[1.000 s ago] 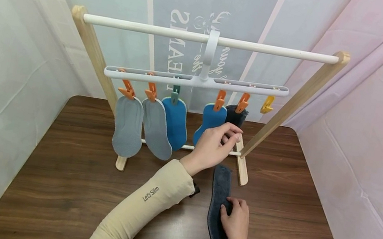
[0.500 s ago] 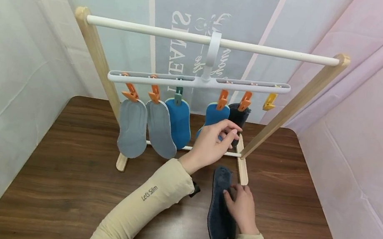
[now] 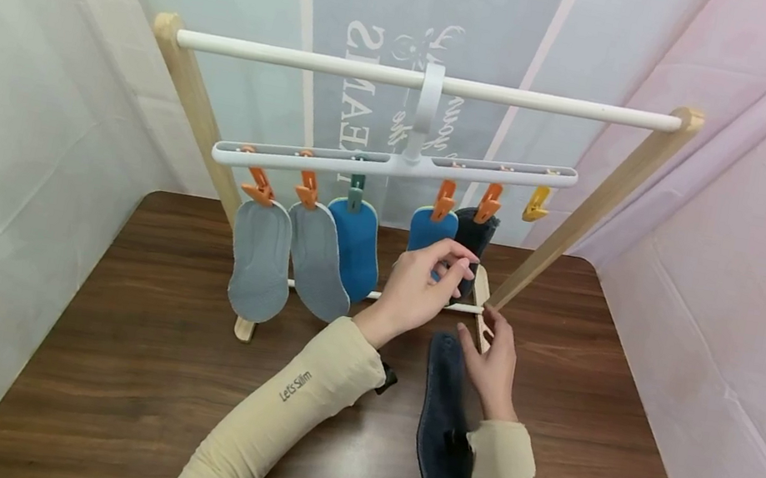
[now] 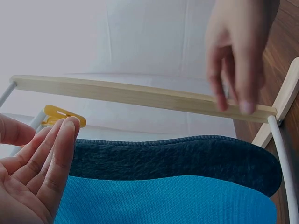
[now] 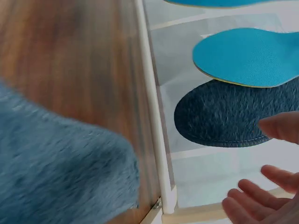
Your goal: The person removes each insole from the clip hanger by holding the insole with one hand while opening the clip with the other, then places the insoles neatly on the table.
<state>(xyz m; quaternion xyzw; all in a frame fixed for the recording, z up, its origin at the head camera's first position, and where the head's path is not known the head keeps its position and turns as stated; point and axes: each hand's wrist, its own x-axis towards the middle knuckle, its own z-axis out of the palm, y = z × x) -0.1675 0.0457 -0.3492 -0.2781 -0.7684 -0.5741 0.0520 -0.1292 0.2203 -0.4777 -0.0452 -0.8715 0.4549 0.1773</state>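
My left hand [image 3: 421, 283] is raised in front of the hanging insoles, its fingers loosely bent with nothing between them. Behind it, a blue insole [image 3: 425, 229] and a dark fleecy insole [image 3: 481, 234] hang from orange clothespins. My right hand [image 3: 494, 368] is in the air by the rack's right foot, fingers spread, holding nothing. Another dark fleecy insole [image 3: 444, 427] lies on the table, just left of the right forearm. In the left wrist view a yellow clothespin [image 4: 63, 114] shows beyond the left fingertips, with no insole in it.
A white clip hanger [image 3: 410, 166] hooks over the top bar of a wooden rack [image 3: 195, 106]. Two grey insoles [image 3: 260, 261] and another blue insole [image 3: 354, 247] hang on its left half. White sheets [image 3: 754, 250] rise around the brown table [image 3: 126, 365].
My right hand has let go of the dark insole on the table and moved up and away toward the rack's right foot. The left hand has stayed nearly in place; the hanger has swayed slightly.
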